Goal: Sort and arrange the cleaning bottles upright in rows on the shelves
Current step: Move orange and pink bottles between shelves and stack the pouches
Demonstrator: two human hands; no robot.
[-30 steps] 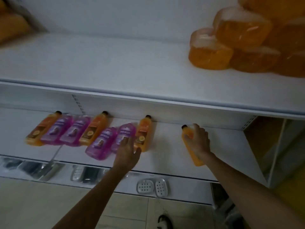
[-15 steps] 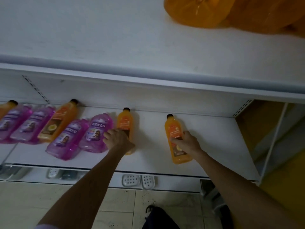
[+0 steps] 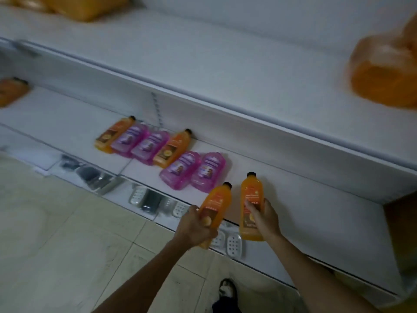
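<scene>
Each of my hands holds an orange bottle with a black cap. My left hand [image 3: 195, 227] grips one orange bottle [image 3: 217, 201] by its lower half, lifted off the middle shelf [image 3: 293, 213] and tilted right. My right hand [image 3: 264, 216] grips the other orange bottle [image 3: 251, 195], held nearly straight over the shelf's front edge. Several bottles lie flat on the shelf to the left: two orange ones [image 3: 173, 147] [image 3: 114, 134] and several pink ones [image 3: 206, 171].
The wide top shelf [image 3: 203, 64] carries orange bagged packs at the right [image 3: 383, 75] and far left. Soap dishes [image 3: 233, 243] and dark items line the bottom shelf. Another orange bottle [image 3: 11, 91] lies far left. A tiled floor and my shoe [image 3: 226, 290] are below.
My left hand has closed on the orange bottle it was touching and lifted it off the shelf. Both bottles have come toward me. The view has swung left.
</scene>
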